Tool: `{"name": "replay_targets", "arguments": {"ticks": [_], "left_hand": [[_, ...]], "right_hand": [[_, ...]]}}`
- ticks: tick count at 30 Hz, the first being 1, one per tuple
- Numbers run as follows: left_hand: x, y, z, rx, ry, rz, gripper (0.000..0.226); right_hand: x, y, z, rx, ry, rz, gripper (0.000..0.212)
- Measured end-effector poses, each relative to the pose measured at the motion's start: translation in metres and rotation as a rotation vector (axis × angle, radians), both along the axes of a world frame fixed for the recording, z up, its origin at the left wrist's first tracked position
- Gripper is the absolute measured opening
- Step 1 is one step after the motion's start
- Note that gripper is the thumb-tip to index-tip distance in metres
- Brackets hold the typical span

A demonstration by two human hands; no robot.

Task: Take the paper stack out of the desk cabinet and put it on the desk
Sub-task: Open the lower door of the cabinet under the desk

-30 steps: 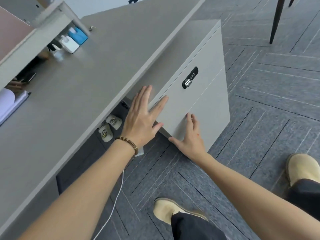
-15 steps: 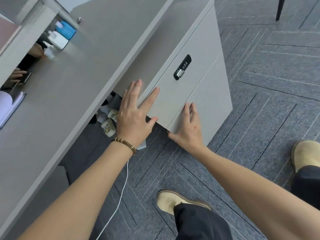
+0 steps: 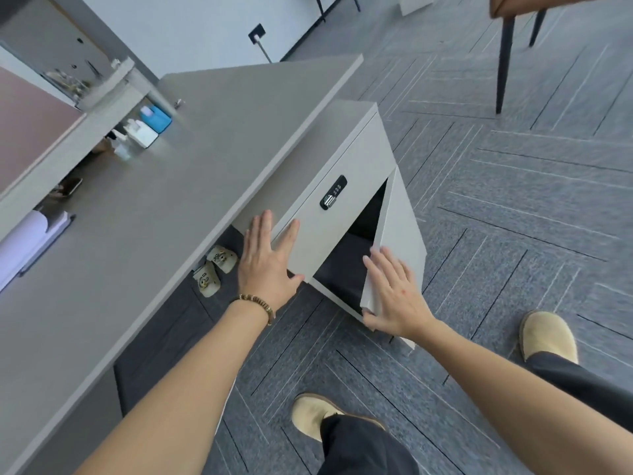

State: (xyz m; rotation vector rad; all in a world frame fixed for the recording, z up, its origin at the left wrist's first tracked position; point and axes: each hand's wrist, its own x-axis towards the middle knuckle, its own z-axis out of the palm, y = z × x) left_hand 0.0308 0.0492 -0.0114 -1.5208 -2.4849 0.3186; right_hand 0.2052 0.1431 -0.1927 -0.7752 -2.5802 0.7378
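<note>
The grey desk cabinet [image 3: 346, 145] stands under the right end of the desk [image 3: 171, 200], with a combination lock [image 3: 333, 197] on its upper front. Its lower door [image 3: 400, 234] is swung partly open. My right hand [image 3: 394, 296] grips that door's free edge, fingers on the outer face and thumb at the bottom corner. My left hand [image 3: 270, 265] lies flat, fingers apart, against the left corner of the upper front. The opening [image 3: 346, 265] is dark, and no paper stack shows inside.
Two power plugs [image 3: 214, 269] and a cable sit under the desk beside the cabinet. Blue and white boxes [image 3: 152, 126] stand at the desk's back, and a notebook [image 3: 24, 245] lies at its left edge. Chair legs [image 3: 503, 63] stand at the far right. My shoes [image 3: 315, 414] are on the carpet.
The lower door, shut before, has swung open to the right with my right hand on its edge. My left hand stays pressed on the cabinet front. The camera has tilted upward.
</note>
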Motion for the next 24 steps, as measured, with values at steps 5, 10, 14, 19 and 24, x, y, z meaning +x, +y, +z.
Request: {"name": "replay_targets", "arguments": {"ticks": [5, 10, 14, 19, 24], "left_hand": [[0.013, 0.002, 0.005, -0.095, 0.006, 0.041, 0.097], [0.031, 0.001, -0.004, -0.048, 0.01, 0.056, 0.088], [0.044, 0.007, -0.012, 0.004, 0.007, 0.12, 0.088], [0.051, 0.014, -0.017, 0.052, 0.009, 0.163, 0.1], [0.048, 0.015, -0.03, 0.14, 0.027, 0.176, 0.101]], "right_hand": [[0.051, 0.026, 0.009, 0.082, -0.11, 0.101, 0.093], [0.109, 0.067, 0.027, 0.078, -0.265, 0.173, 0.098], [0.148, 0.103, 0.047, 0.146, -0.36, 0.212, 0.096], [0.158, 0.13, 0.067, 0.133, -0.406, 0.134, 0.097], [0.15, 0.138, 0.054, 0.092, -0.41, -0.1, 0.107]]}}
